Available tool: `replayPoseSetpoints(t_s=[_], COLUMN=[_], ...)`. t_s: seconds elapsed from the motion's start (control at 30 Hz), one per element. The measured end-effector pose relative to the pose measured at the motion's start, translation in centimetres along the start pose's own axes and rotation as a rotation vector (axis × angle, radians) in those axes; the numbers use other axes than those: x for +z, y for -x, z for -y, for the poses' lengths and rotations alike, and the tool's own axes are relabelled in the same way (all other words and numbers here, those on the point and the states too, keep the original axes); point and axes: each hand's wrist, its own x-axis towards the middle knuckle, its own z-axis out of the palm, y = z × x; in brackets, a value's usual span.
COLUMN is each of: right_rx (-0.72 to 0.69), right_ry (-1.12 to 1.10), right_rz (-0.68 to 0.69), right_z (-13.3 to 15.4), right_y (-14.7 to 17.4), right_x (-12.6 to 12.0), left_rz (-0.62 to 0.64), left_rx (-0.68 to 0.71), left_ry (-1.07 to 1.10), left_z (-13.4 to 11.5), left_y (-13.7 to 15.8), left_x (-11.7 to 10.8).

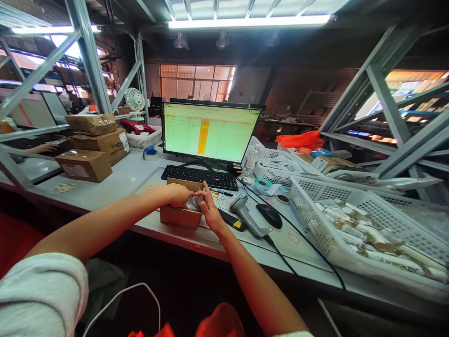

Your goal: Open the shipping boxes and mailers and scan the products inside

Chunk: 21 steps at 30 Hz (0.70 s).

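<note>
Box (180,218), brown open-topped cardboard, sits on white tabletop (121,180); clear plastic (192,203) inside; left hand (178,194) half-curled over it, grip unclear; right hand (210,210) loosely open at right rim, nothing visibly gripped.

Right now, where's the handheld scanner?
In the head view, the grey handheld scanner lies on the desk, just right of centre, between the right hand and the black mouse.

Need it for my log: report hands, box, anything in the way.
Left hand over open box; right hand at its right side. Clear plastic inside. Keyboard behind, scanner right, neither blocking.
</note>
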Motion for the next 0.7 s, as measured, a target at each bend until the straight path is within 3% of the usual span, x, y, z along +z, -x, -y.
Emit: replayPoseSetpoints(t_s=[0.1, 0.2, 0.33, 0.43, 0.5, 0.57, 0.63, 0.7], right_rx=[-0.019, -0.071, -0.144, -0.149, -0.15, -0.196, -0.257, -0.288], right_ry=[-0.036, -0.004, 0.268, 0.349, 0.378, 0.437, 0.514, 0.582], right_rz=[0.046, 0.127, 0.117, 0.04, 0.003, -0.033, -0.038, -0.005], right_z=[-0.5, -0.1, 1.0, 1.4, 1.7, 2.3, 3.0, 3.6], right_y=[0.3, 1.2, 2.9, 3.8, 4.1, 4.1, 3.9, 3.7], right_x=[-0.9, -1.7, -2.0, -2.3, -2.9, -3.8, -4.5, -4.9], left_rz=[0.098, 0.088, -0.081, -0.335, -0.543, -0.7, -0.742, -0.641], left_rx=[0.047, 0.097, 0.184, 0.205, 0.091, -0.132, -0.342, -0.471], left_ry=[-0.029, -0.002, 0.141, 0.329, 0.466, 0.56, 0.604, 0.553], left_z=[0.2, 0.5, 0.8, 2.2, 4.2, 6.7, 9.2, 11.1], left_y=[-0.5, -0.1, 1.9, 4.2, 6.0, 7.7, 8.9, 9.5], left_x=[-0.1, 0.3, 1.0, 0.8, 0.9, 1.7, 3.7, 6.6])
